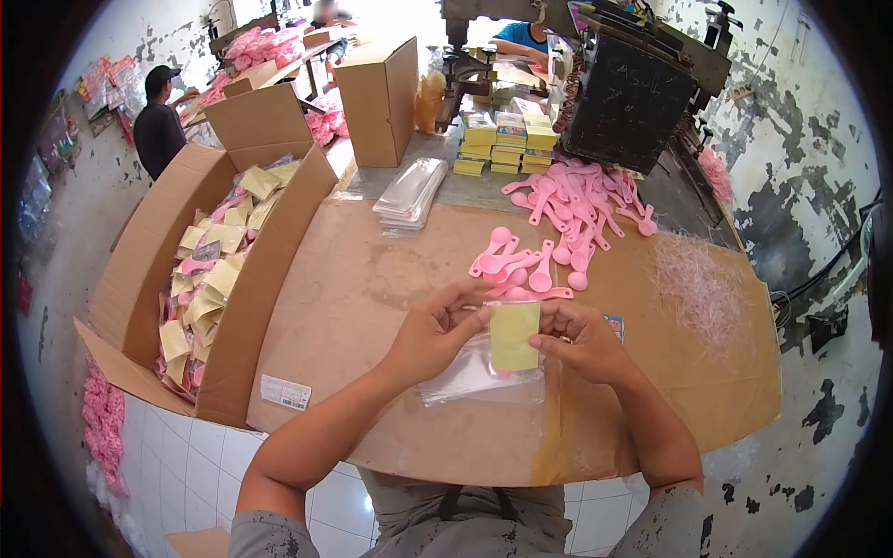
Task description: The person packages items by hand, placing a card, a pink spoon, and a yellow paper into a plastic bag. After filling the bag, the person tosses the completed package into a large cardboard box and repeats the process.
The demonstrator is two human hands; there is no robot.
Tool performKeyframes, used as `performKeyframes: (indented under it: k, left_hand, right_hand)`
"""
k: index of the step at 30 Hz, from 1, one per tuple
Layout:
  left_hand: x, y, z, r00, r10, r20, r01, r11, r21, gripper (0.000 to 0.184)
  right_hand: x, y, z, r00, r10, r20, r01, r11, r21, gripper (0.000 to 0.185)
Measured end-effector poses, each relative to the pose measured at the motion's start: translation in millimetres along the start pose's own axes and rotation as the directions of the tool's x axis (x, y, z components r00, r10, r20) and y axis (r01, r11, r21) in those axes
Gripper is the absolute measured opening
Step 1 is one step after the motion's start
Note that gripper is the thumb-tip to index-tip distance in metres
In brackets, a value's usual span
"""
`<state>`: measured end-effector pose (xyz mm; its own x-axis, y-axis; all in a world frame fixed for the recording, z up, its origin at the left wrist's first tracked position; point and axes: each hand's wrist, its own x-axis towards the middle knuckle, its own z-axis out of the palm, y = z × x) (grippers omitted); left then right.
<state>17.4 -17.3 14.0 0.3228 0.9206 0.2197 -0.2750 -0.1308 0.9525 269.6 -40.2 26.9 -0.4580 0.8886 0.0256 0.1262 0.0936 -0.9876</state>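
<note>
A plain yellow card (514, 337) is upright in front of me, between my two hands. My right hand (584, 342) pinches its right edge between thumb and fingers. At the card's upper left, my left hand (439, 325) has thumb and fingers brought together; clear plastic seems to be in that pinch, though the film is hard to see. Under the card lie clear plastic bags (456, 383), with a bit of pink showing at its bottom edge. Just beyond my fingertips are loose pink measuring spoons (542, 277). A small printed card (615, 325) is partly hidden behind my right hand.
An open carton (279, 279) at left holds packed yellow cards and pink spoons. A stack of clear bags (409, 195) and bundled card stacks (507, 139) stand farther back, near a black machine (625, 98). Plastic shreds (702, 288) lie at right. Other people are beyond.
</note>
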Motion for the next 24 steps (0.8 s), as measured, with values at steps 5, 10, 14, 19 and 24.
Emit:
performKeyframes:
  k: [5, 10, 14, 19, 24]
  left_hand:
    - [-6.7, 7.9, -11.2, 0.964, -0.19, 0.184, 0.141, 0.958, 0.249, 0.034]
    - [10.9, 40.7, -41.0, 0.903, 0.176, -0.393, -0.226, 0.971, -0.083, 0.038]
    - [29.4, 32.7, -57.6, 0.795, 0.273, -0.541, -0.416, 0.896, -0.158, 0.05]
    - [5.4, -4.2, -26.1, 0.959, 0.26, 0.114, -0.256, 0.615, 0.746, 0.043]
    - [-1.3, -19.0, -18.7, 0.93, 0.136, 0.342, -0.366, 0.435, 0.822, 0.044]
  right_hand:
    - [-5.3, -26.2, 2.8, 0.989, -0.124, -0.081, 0.123, 0.992, -0.011, 0.035]
    - [-13.9, -34.5, -38.2, 0.983, -0.12, -0.137, 0.069, 0.942, -0.33, 0.037]
    - [-32.2, -27.2, -67.9, 0.974, -0.132, -0.182, -0.028, 0.732, -0.681, 0.043]
    - [-43.5, -0.9, -82.9, 0.962, -0.129, -0.242, -0.124, 0.583, -0.803, 0.038]
    - [-40.4, 2.5, -87.7, 0.947, -0.005, -0.322, -0.227, 0.699, -0.678, 0.028]
